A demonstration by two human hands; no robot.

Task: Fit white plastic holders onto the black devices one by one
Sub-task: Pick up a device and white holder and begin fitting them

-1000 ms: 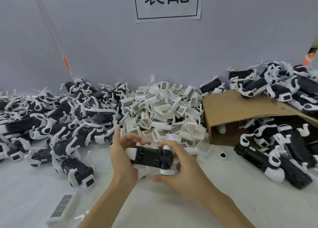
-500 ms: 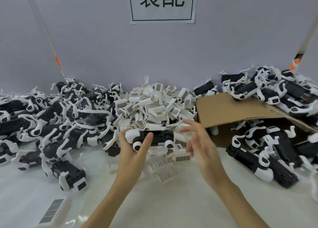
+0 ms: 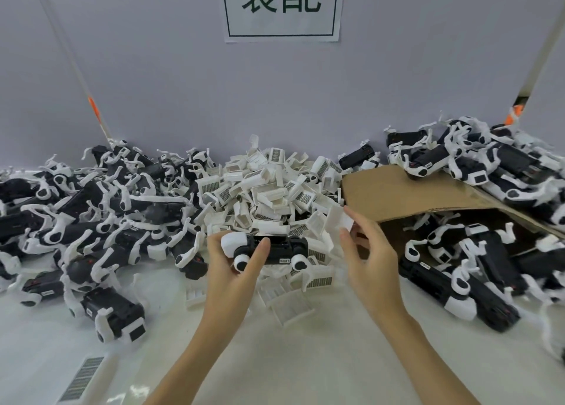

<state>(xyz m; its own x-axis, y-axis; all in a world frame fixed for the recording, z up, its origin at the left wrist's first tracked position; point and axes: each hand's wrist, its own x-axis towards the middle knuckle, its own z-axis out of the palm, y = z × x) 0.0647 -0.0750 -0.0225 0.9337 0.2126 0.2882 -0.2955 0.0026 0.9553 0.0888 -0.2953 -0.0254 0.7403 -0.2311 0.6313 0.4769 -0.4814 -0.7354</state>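
Picking a holder for the device in hand.
We held a black device (image 3: 269, 247) in our left hand (image 3: 232, 270), thumb across its front, just in front of the white holder pile (image 3: 266, 190). Our right hand (image 3: 367, 251) pinched a white plastic holder (image 3: 339, 219) at the pile's right edge, beside the cardboard box (image 3: 397, 190). Risks as we judged them: holder could go on the wrong way round or skewed, since we gripped only its edge; loose holders nearby could get dragged off the heap w/ it. Hard to tell: holder's open side, the device's mating face (under our fingers), and whether the piled devices at left (image 3: 91, 209) and right (image 3: 489, 251) were all fitted.
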